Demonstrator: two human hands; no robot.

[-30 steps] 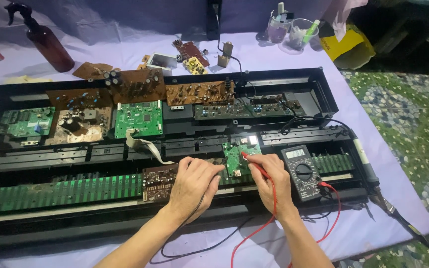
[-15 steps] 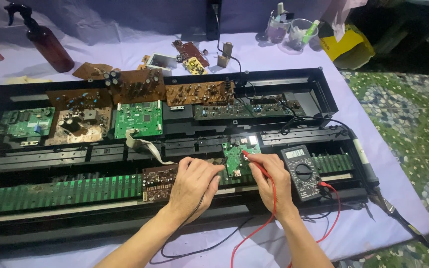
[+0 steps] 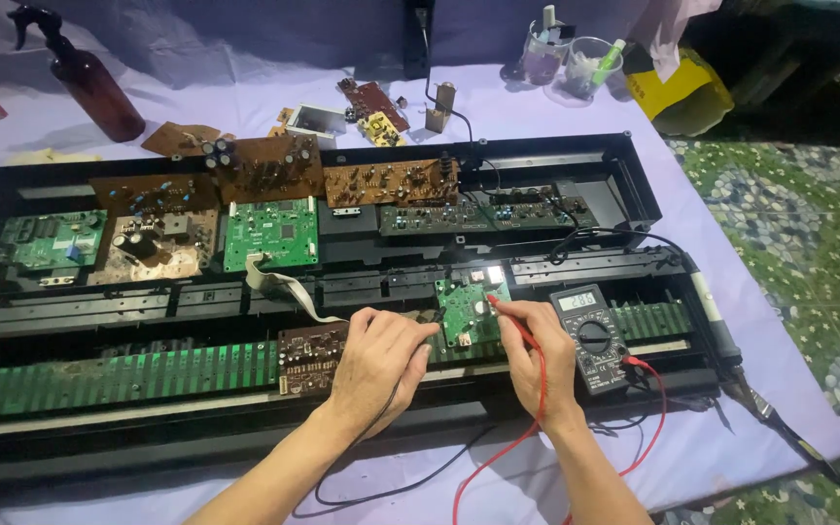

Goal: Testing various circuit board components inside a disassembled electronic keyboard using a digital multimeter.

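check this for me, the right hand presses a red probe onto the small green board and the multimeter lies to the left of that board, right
Not quite. In the head view the multimeter lies to the right of the small green board, not the left. The rest holds: the right hand presses a red probe onto that board.

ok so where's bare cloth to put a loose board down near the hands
Bare purple cloth lies right of the right hand, below the multimeter, crossed only by red leads. Another patch sits between the spray bottle and loose boards. Inside the open case it is crowded.
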